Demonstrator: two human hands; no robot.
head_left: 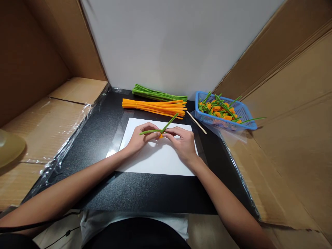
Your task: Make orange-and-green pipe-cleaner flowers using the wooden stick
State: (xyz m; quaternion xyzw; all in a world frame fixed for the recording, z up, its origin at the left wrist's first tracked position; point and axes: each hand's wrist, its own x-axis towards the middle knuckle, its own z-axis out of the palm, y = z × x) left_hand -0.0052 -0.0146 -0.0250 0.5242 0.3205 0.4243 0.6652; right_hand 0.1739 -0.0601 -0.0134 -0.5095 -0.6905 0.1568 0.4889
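1. White sheet [145, 159]: under hands.
2. Blue basket [218, 122]: many orange-green pcs [216, 108], prob. done.
3. Orange bundle [155, 106], green bundle [158, 93]: stock left.
4. Green-orange pc [162, 131]: above sheet, prob. part-made; L hand [140, 138] & R hand [186, 142] fingertips pinched on it.

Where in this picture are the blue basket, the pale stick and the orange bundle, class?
Blue basket [218, 121]: head view, on its near wall.
Pale stick [196, 122]: head view, at its middle.
Orange bundle [153, 106]: head view, around mid-length.

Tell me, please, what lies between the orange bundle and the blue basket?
A thin pale stick lies between the orange bundle and the blue basket; the head view shows it.
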